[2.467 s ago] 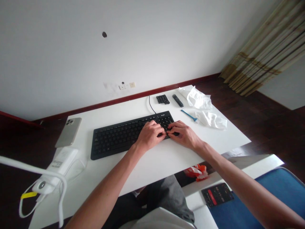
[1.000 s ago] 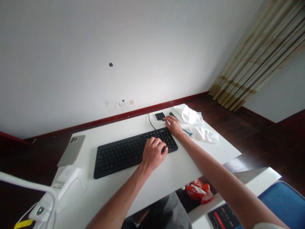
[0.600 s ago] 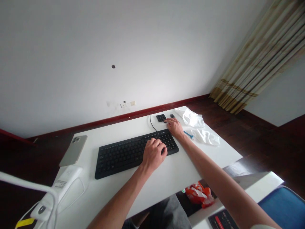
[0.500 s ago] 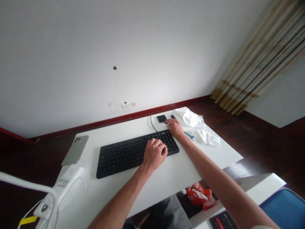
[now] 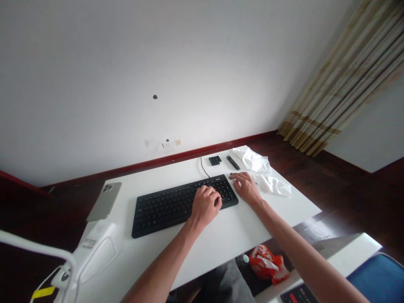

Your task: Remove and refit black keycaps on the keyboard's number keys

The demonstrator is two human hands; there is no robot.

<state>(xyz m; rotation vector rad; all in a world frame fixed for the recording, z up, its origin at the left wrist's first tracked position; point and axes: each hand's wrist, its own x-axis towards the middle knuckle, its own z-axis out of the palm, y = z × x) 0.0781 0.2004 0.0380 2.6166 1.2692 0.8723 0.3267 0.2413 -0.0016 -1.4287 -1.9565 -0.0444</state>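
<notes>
A black keyboard point(image 5: 167, 210) lies at a slant on the white desk point(image 5: 164, 256). My left hand point(image 5: 205, 205) rests over its right half with fingers curled together; whatever they hold, if anything, is hidden. Just beyond the keyboard's right edge is my right hand point(image 5: 246, 188), low over the desk, thumb and fingers drawn together. At its fingertips shows a small black piece point(image 5: 232, 173), too small to name. Behind the keyboard sits a cluster of small black keycaps point(image 5: 215, 160). Right of them lies a short black stick-shaped object point(image 5: 232, 162).
Crumpled white plastic bags point(image 5: 273, 184) cover the desk's right side. On the left are a phone point(image 5: 105, 202), a white power strip point(image 5: 94, 240) and a bent white tube point(image 5: 38, 247). A red bag point(image 5: 267, 263) lies in an open drawer below.
My right hand has drawn back toward me and right, away from the keycap cluster. The black stick now shows fully; the blue tool is no longer visible. My left hand stays on the keyboard.
</notes>
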